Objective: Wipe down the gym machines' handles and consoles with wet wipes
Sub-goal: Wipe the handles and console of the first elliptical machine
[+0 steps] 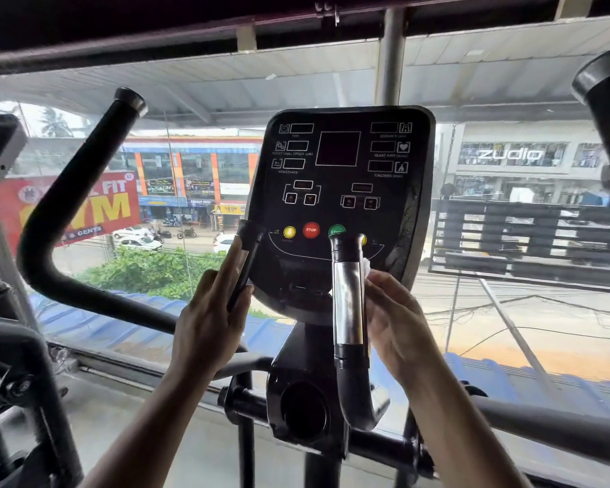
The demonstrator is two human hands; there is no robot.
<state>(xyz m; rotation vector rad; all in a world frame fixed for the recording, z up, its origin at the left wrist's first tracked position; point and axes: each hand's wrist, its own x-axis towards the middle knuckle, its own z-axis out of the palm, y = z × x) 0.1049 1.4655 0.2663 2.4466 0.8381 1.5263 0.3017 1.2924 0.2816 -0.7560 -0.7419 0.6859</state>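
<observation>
The black console (338,191) of an elliptical machine faces me, with yellow, red STOP and green buttons along its lower part. Two short upright handles stand in front of it. My left hand (208,322) grips the left handle (247,262). The right handle (347,301) has a chrome sensor strip. My right hand (397,318) holds a white wet wipe (366,267) pressed against the right side of that handle; most of the wipe is hidden by my fingers.
A long black swing arm (85,191) curves up at the left, and another arm's end (606,100) shows at the top right. A horizontal rail (543,417) crosses low. Behind the machine a large window looks onto a street.
</observation>
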